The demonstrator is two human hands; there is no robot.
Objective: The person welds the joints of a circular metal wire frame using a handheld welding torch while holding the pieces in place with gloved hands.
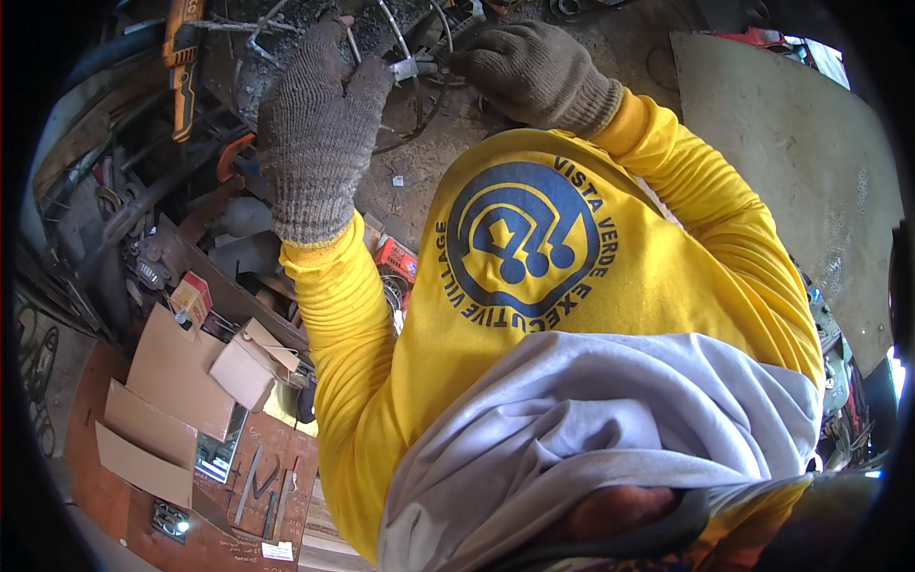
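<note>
My left hand [319, 133], in a worn grey-brown knit glove, reaches to the top of the view. Its thumb and fingers are round part of a metal wire frame [400, 38] of thin rods and a curved hoop. A bare fingertip pokes from the glove beside one rod. To the right, my right hand [538, 76], gloved alike, is closed with its fingers curled at the hoop's right side. What it grips is hidden. Between both hands, a small pale metal piece [405, 70] sits on the frame.
An orange and black power tool [181, 67] is at the upper left. Scrap metal and an orange-red bent handle [233, 155] lie left of my arm. Cardboard boxes [181, 367] and hand tools [257, 486] rest on a brown board [105, 486]. A large flat sheet [791, 143] lies right.
</note>
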